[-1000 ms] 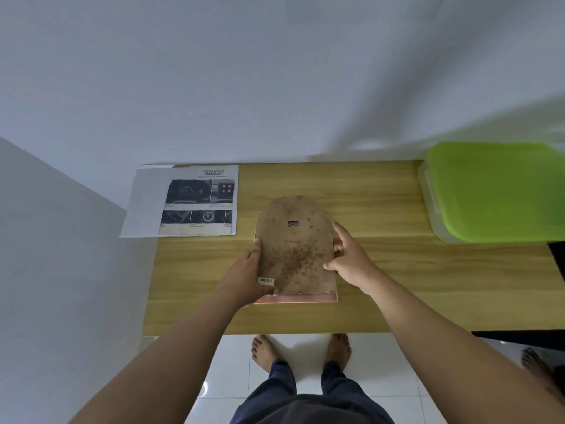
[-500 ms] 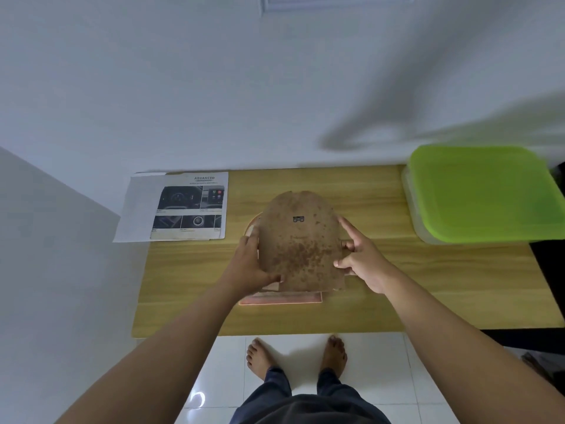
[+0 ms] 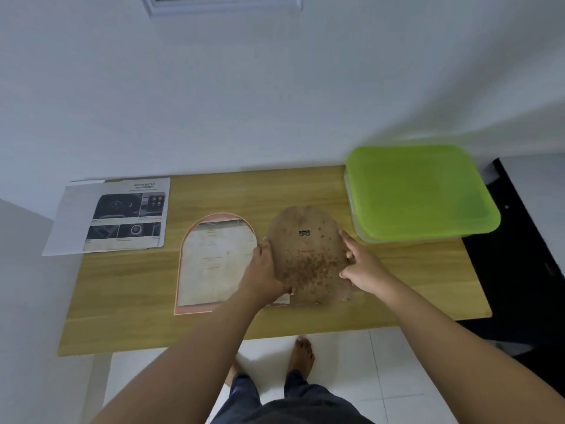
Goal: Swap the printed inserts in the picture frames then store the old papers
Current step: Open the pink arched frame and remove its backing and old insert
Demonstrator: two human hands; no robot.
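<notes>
A brown, speckled, arch-shaped backing board (image 3: 307, 258) is held by both hands to the right of the frame. My left hand (image 3: 265, 275) grips its left edge and my right hand (image 3: 362, 269) grips its right edge. The arch-shaped picture frame (image 3: 183, 280) with a pink rim lies face down on the wooden table (image 3: 128, 301), left of the board. A pale printed insert (image 3: 214, 264) lies exposed inside the frame. A printed sheet with car interior photos (image 3: 122, 215) lies at the table's far left, overhanging the edge.
A clear plastic box with a green lid (image 3: 419, 191) stands at the back right of the table. A white wall runs behind the table. A dark surface (image 3: 519, 255) lies to the right. My bare feet stand on white floor tiles below.
Both hands have lifted the backing board off the frame and carried it to the right, which uncovers the insert inside the frame. The camera view has shifted.
</notes>
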